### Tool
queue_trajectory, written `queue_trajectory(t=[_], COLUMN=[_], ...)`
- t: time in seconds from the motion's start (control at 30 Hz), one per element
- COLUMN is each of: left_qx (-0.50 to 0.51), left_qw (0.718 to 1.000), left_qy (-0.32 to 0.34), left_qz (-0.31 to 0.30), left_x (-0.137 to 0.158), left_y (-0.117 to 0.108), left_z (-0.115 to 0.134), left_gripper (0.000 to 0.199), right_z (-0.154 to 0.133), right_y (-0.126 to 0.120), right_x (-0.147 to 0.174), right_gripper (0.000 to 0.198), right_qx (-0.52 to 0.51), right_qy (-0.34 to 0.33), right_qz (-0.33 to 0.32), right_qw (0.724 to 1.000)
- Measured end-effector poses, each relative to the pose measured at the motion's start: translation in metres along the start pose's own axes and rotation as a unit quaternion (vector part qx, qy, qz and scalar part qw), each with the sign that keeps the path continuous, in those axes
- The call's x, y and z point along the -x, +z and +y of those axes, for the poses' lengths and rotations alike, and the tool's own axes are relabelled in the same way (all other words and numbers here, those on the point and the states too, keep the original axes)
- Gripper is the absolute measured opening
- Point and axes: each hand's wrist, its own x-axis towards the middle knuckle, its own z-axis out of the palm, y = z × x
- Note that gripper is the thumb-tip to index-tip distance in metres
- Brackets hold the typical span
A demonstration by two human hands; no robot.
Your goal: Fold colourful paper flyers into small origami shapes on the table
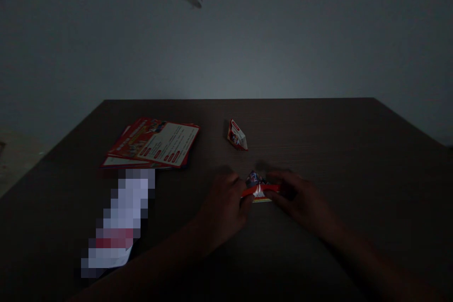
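Between my two hands is a partly folded sheet of printed paper [260, 191], with a red band across it and a dark pictured flap standing up behind. My left hand [229, 198] is closed on its left end, thumb toward me. On the right end, my right hand [293, 193] pinches the paper between thumb and fingers. Farther back on the table, a small folded paper piece [238, 136] in red and white stands by itself, touched by neither hand.
A fanned stack of red printed leaflets [155, 144] lies at the back left of the dark wooden table [318, 127]. In front of it is a pale pixelated object [120, 219], beside my left forearm. A grey wall [283, 33] rises behind the table.
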Motion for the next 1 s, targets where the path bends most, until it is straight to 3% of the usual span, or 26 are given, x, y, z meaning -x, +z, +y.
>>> queue_trajectory(t=[1.0], left_qx=[0.007], left_qw=[0.999], left_qy=[-0.025], left_qz=[-0.041], left_x=[-0.0031], left_y=[-0.0015], left_z=[-0.0014], left_gripper=[0.007], right_z=[-0.0065], right_y=[0.0010], right_x=[-0.0020], right_gripper=[0.030], right_qx=[0.003], right_qy=[0.038], right_qz=[-0.011], right_qw=[0.999])
